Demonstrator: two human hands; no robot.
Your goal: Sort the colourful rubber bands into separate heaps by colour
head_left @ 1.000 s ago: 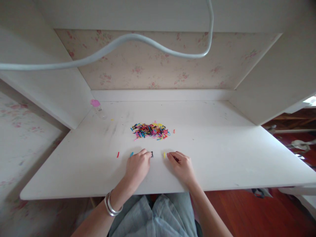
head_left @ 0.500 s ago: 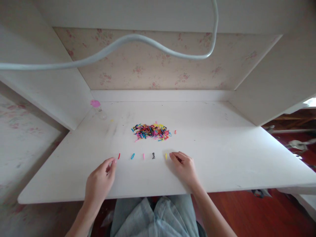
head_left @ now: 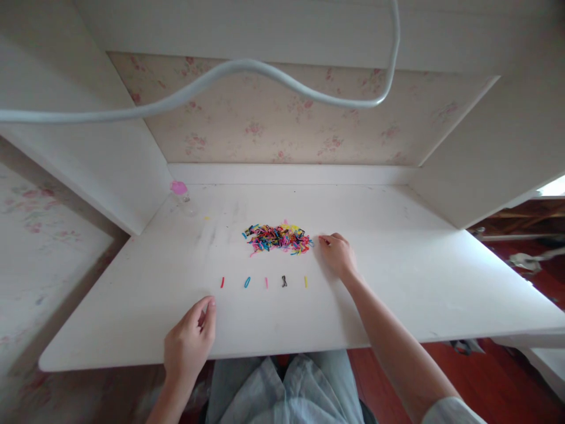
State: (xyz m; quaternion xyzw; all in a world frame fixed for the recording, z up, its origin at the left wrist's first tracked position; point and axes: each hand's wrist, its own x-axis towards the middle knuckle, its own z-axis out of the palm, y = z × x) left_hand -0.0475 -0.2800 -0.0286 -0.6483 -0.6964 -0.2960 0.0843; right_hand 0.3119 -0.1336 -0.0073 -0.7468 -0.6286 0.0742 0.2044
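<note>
A loose heap of small coloured rubber bands (head_left: pixel 280 238) lies mid-table. At its right edge, my right hand (head_left: pixel 338 254) has thumb and forefinger pinched over a small red rubber band, which the fingertips mostly cover. Nearer me, single bands form a spaced row: a red band (head_left: pixel 222 282), a blue band (head_left: pixel 247 282), a pink band (head_left: pixel 266 282), a black twisted band (head_left: pixel 284 281) and a yellow band (head_left: pixel 305 282). Below the row's left end, my left hand (head_left: pixel 192 335) rests with thumb and forefinger closed together, nothing visible between them.
The white table (head_left: pixel 397 282) has side panels and a low ledge at the back. A clear container with a pink top (head_left: pixel 179 188) lies at the back left. A thick white cable (head_left: pixel 247 66) crosses the upper view.
My right hand has moved away from the yellow band, up to the single red band beside the heap. My left hand has drawn slightly back from the row. The view has shifted slightly.
</note>
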